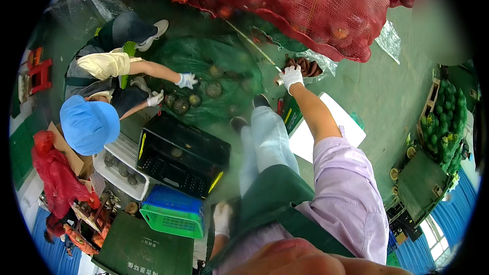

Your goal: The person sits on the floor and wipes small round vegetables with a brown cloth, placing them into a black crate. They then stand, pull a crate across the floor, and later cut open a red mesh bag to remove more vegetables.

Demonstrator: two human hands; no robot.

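My right hand (292, 77), in a white glove, is closed around the lower end of a thin pale rod or cord (254, 44). It runs up to large red mesh sacks (298, 4) of round produce. Beside this hand lies a dark brown folded item (307, 67). My left hand (222, 215), also in a white glove, is low by my apron, against a dark surface; its fingers are unclear. Before me, several round dark squashes (181, 105) lie on green netting (229, 61). A seated co-worker's gloved hands (186, 80) reach over the netting and beside the squashes.
A black crate (183, 156), a white basket (122, 170) with round produce, and blue and green baskets (174, 217) stand to the left. A white board (324, 130) lies near my right arm. The co-worker, in a blue cap (89, 124), sits left; a pallet (429, 99) holds green produce far right.
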